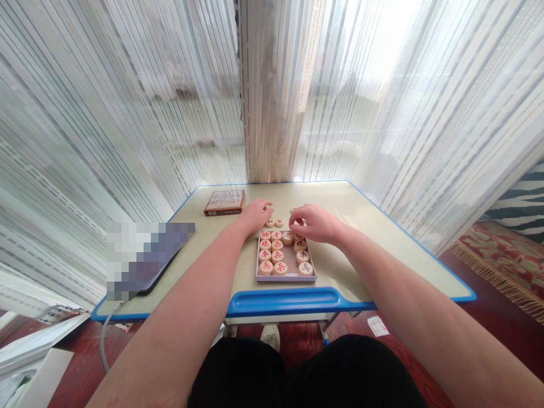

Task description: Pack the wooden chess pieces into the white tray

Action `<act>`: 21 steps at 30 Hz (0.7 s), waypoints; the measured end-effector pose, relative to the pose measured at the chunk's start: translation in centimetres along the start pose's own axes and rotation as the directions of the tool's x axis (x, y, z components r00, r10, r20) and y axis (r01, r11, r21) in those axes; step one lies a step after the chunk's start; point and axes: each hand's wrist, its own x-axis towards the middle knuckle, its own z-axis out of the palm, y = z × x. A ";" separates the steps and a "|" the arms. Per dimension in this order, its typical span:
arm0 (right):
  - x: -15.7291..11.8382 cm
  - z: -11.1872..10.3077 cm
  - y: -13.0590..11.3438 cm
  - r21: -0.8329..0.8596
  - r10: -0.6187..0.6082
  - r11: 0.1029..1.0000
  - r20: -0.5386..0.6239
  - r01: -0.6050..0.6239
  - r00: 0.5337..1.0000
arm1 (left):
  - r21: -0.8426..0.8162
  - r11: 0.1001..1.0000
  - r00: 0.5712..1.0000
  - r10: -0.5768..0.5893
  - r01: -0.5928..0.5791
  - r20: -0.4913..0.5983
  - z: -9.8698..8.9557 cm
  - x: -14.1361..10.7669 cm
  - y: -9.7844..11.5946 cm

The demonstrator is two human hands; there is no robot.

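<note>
A shallow open box (287, 278) of xiangqi pieces lies on the table in front of me. Red-marked pieces (277, 256) fill its left columns; black-marked pieces (302, 256) line the right side. Past the box's far edge, several loose pieces (279, 222) rest on the tabletop. My left hand (256, 215) is at the far left corner, fingers extended and apart over loose pieces. My right hand (313, 221) hovers at the far right corner, thumb and fingers curled around a piece, which they partly hide.
A brown-edged flat box (225, 202) lies at the table's far left. A dark tablet-like device (159, 272), partly blurred out, sits on the left with a cable (103, 340). The blue-rimmed table (382, 255) has a tray groove (289, 298) nearest me; curtains (272, 85) hang behind.
</note>
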 end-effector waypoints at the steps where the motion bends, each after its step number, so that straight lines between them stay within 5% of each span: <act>1: 0.0 0.0 0.0 -0.003 0.002 1.000 0.002 -0.002 1.000 | -0.021 1.000 1.000 -0.013 0.013 -0.011 0.0 0.0 0.2; 10: 0.0 0.1 0.2 -0.016 -0.001 1.000 0.017 0.001 1.000 | -0.099 0.994 0.980 -0.027 0.047 0.195 -0.7 -0.7 1.1; 21: 0.0 0.1 0.2 -0.043 0.022 0.999 0.044 -0.020 0.999 | -0.043 0.999 0.983 0.024 -0.016 0.180 -0.9 -0.8 1.2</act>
